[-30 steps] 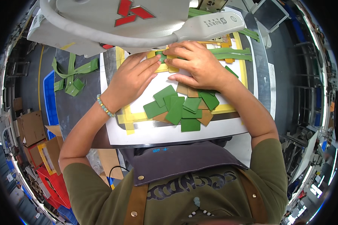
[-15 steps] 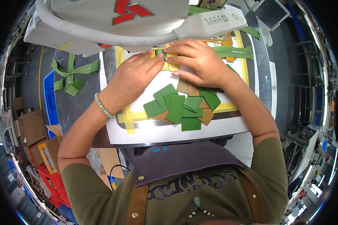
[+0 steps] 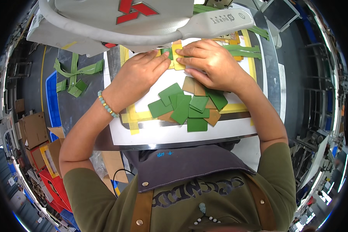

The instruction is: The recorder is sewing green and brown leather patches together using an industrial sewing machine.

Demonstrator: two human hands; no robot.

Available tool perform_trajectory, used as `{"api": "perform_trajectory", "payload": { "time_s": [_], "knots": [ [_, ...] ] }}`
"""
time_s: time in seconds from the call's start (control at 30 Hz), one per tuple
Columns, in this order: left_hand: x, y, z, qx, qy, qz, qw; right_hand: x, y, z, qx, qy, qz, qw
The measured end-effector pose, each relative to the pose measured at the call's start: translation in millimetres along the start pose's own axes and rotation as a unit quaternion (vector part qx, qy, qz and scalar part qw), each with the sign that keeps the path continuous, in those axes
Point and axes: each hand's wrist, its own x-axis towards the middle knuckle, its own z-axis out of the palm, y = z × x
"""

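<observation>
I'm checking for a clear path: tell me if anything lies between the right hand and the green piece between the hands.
Yes: a yellow piece, just right of the green piece, with the right hand's fingertips over it.

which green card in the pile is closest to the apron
The lowest green card, set nearly straight: its bottom edge lies nearer the dark apron than any other card's.
</observation>
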Motion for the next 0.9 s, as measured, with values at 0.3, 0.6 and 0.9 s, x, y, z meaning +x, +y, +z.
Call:
{"api": "perform_trajectory", "payload": {
  "time_s": [0.3, 0.6, 0.9],
  "knots": [
    [-1, 1, 0, 0.008, 0.001, -0.004, 1.000, 2, -2, -4, 0.004, -0.014, 0.005, 1.000],
    [-1, 0, 1, -0.001, -0.001, -0.006, 1.000, 5, -3, -7, -0.009, -0.030, 0.003, 1.000],
    [-3, 4, -1, 0.000, 0.007, -0.010, 1.000, 5, -4, -11, 0.004, -0.032, -0.005, 0.999]
  ]
}}
